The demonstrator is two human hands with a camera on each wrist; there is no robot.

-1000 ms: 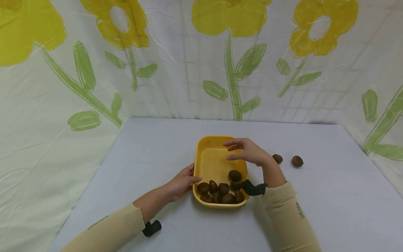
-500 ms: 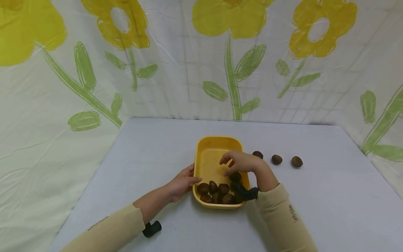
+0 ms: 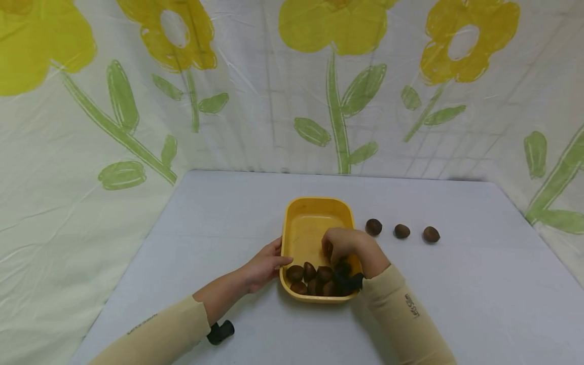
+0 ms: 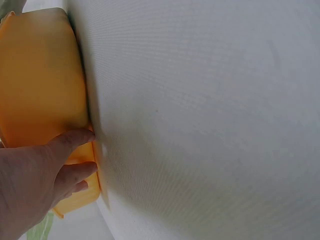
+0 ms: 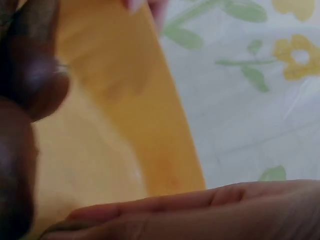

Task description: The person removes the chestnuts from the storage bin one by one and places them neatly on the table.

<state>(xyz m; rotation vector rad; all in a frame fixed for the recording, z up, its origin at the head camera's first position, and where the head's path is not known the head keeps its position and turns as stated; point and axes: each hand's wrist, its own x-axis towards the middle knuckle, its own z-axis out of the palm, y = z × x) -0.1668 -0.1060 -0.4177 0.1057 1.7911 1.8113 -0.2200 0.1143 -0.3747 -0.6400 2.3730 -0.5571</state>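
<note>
Pinching a nut (image 5: 67, 226) inside the yellow tray (image 3: 318, 199), beside its near pile (image 3: 324, 274), the right hand (image 3: 349, 246) sits opposite the left hand (image 3: 263, 267), which grips the left side, thumb over rim.

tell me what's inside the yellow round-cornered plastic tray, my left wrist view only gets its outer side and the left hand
Observer: A cluster of shiny brown rounded nuts lies at the near end of the yellow round-cornered plastic tray.
Operator: where's the right hand
Observer: The right hand reaches in over the tray's right edge; whether it grips a nut, I can't tell.
Operator: any nuts outside
Observer: Three loose nuts sit spaced in a row on the flat white table, right of the tray.
</note>
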